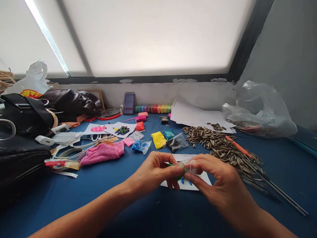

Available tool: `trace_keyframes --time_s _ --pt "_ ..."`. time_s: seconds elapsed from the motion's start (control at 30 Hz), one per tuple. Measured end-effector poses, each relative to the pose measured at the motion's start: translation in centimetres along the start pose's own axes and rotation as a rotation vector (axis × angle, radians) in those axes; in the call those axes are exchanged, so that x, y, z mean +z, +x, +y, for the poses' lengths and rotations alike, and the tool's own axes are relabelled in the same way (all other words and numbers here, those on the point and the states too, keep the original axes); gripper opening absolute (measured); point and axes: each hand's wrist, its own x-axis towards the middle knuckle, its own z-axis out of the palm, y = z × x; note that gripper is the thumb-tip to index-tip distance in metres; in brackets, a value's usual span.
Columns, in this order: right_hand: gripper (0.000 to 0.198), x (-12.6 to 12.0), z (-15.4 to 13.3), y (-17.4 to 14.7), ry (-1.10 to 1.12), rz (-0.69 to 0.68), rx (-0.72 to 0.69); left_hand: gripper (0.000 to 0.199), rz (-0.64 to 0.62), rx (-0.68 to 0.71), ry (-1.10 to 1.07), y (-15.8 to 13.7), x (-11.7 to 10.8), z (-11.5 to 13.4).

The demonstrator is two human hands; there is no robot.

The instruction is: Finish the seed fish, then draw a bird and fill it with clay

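Between both hands is a small clear plastic bag (191, 166) with something green in it, possibly modelling clay. My left hand (158, 169) pinches the bag's green end between thumb and fingers. On the clear end, the fingers and thumb of my right hand (218, 177) are closed. Both hands are above a white sheet of paper (201, 181), which they partly hide. A few small blue pieces (187, 181) lie on that sheet, just below the bag. How much green material the bag holds is hidden by my fingers.
A pile of striped sunflower seeds (205, 138) spreads to the right, with long metal tweezers or scissors (282, 193) and an orange tool (237, 147) across it. Yellow (158, 139), blue (141, 146) and black (177, 142) packets lie ahead. A pink cloth (102, 153) is left.
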Motion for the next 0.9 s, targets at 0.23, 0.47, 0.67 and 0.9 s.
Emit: trace_keyframes --time_s 0.23,0.47,0.67,0.9 --pt "0.016 -0.09 -0.27 0.10 0.071 -0.085 0.036 0.037 -0.019 0.016 0.153 -0.32 -0.03 0.29" --pt "0.018 -0.32 -0.20 0.17 0.066 -0.084 0.092 0.037 -0.012 0.021 0.165 -0.16 -0.38 0.63" --pt "0.015 -0.05 0.25 0.16 0.136 -0.104 0.140 0.039 -0.024 -0.010 0.093 0.03 -0.16 0.57" --pt "0.013 -0.17 0.14 -0.17 0.101 -0.020 0.068 0.036 -0.002 -0.008 0.106 -0.25 0.08 0.72"
